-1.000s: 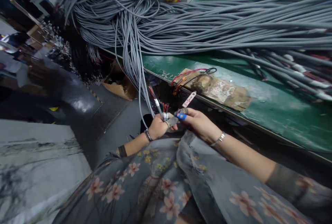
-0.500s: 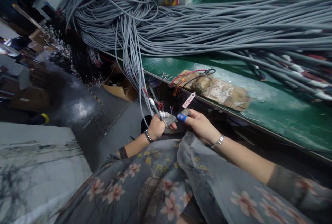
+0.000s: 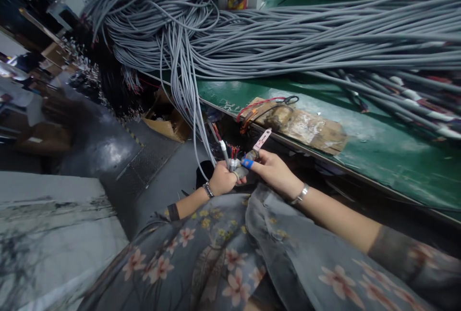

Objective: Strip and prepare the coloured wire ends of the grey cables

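My left hand is closed around several grey cables near their ends. Red, black and blue wires fan out of the stripped ends above its thumb, with white bands just below them. My right hand meets it from the right, thumb and fingers pinched together at the cable ends. Grey covers wrap some fingertips, and blue tape circles the right thumb. What lies between the right fingertips is too small to make out. Just above them is a pale pink strip with a hole.
A thick bundle of grey cables lies along the green bench and drapes over its edge. Taped cardboard with red and black leads rests at the front edge. A cardboard box stands below left; a white surface is at lower left.
My right hand has moved slightly left, up against the left hand and the wire ends. My left hand has shifted a little right, and the held cable ends stand closer together.
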Action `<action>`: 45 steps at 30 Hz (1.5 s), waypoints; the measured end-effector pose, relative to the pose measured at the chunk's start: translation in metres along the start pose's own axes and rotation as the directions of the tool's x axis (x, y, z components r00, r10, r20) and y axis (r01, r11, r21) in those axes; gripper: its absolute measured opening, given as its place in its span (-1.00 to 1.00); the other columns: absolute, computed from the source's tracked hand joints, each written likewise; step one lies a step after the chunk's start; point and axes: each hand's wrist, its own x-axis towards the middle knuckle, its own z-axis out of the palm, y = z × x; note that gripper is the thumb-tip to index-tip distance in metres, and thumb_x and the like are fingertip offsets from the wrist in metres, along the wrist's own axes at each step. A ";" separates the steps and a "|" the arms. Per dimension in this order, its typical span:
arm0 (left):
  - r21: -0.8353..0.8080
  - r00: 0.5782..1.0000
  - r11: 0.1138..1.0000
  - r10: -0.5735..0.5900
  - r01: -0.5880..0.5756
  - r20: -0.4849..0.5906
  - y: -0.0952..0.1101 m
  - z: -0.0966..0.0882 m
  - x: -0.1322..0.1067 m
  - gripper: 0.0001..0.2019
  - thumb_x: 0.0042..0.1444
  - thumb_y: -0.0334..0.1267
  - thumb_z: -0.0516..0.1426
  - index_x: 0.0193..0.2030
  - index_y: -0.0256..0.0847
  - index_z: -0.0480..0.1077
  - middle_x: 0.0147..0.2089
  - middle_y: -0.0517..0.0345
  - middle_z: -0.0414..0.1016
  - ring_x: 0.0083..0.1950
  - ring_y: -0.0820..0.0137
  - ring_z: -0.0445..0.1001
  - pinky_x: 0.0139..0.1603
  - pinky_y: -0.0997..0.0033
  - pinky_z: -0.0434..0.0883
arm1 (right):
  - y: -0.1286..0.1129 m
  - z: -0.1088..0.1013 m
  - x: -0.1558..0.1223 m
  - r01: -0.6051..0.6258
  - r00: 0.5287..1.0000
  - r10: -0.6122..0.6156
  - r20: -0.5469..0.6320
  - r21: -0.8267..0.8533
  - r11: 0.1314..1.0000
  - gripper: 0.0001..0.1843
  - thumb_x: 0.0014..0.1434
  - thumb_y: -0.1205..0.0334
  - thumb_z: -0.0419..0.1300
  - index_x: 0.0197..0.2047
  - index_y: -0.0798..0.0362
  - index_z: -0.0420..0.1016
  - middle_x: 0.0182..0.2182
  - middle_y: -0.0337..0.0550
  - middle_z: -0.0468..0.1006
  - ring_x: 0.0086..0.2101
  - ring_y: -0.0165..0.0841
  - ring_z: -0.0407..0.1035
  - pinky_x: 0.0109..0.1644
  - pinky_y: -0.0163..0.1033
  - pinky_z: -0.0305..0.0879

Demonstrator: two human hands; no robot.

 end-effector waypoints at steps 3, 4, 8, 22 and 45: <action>0.005 1.000 1.000 -0.024 0.024 -0.020 0.004 0.002 -0.001 -0.55 -0.15 0.05 0.29 -0.71 -0.26 0.28 -0.69 0.19 0.34 -0.65 0.56 0.29 -0.58 0.55 0.28 | 0.002 0.000 -0.001 -0.036 0.999 0.036 0.003 0.028 0.999 -0.59 -0.25 -0.06 0.43 -0.50 0.04 0.40 -0.63 -0.29 0.44 -0.57 -0.42 0.26 -0.45 -0.27 0.20; 0.005 1.000 1.000 -0.017 0.017 -0.023 0.005 0.002 -0.002 -0.54 -0.15 0.07 0.29 -0.71 -0.26 0.28 -0.69 0.19 0.34 -0.64 0.56 0.29 -0.58 0.55 0.28 | 0.003 0.000 -0.001 -0.038 0.999 0.039 -0.016 0.031 0.999 -0.59 -0.27 -0.06 0.43 -0.50 0.04 0.41 -0.63 -0.29 0.44 -0.58 -0.43 0.24 -0.46 -0.28 0.18; 0.014 0.999 0.999 0.036 -0.035 -0.034 0.005 0.001 -0.003 -0.51 -0.10 0.14 0.24 -0.71 -0.25 0.30 -0.69 0.18 0.34 -0.63 0.56 0.29 -0.57 0.56 0.27 | 0.005 0.000 -0.002 -0.056 0.996 0.062 -0.069 0.089 0.994 -0.60 -0.27 -0.06 0.43 -0.50 0.04 0.45 -0.63 -0.30 0.41 -0.59 -0.47 0.18 -0.47 -0.29 0.13; -0.022 0.997 0.997 0.070 -0.071 -0.032 -0.004 -0.004 0.000 -0.49 -0.10 0.20 0.20 -0.65 -0.26 0.33 -0.67 0.18 0.36 -0.64 0.57 0.27 -0.59 0.56 0.24 | -0.001 0.001 -0.004 -0.076 0.990 0.109 -0.092 0.303 0.950 -0.66 -0.23 0.01 0.41 -0.48 0.04 0.45 -0.57 -0.30 0.36 -0.56 -0.49 0.14 -0.46 -0.30 0.10; -0.280 0.981 0.960 0.064 -0.010 0.184 0.014 -0.003 0.017 -0.47 -0.34 0.18 0.32 -0.67 -0.31 0.33 -0.74 0.20 0.26 -0.72 0.59 0.16 -0.68 0.51 0.07 | -0.011 -0.012 0.019 0.094 0.989 -0.067 -0.134 0.213 0.973 -0.32 -0.30 -0.51 0.22 -0.50 0.00 0.47 -0.61 -0.24 0.38 -0.56 -0.41 0.20 -0.48 -0.27 0.16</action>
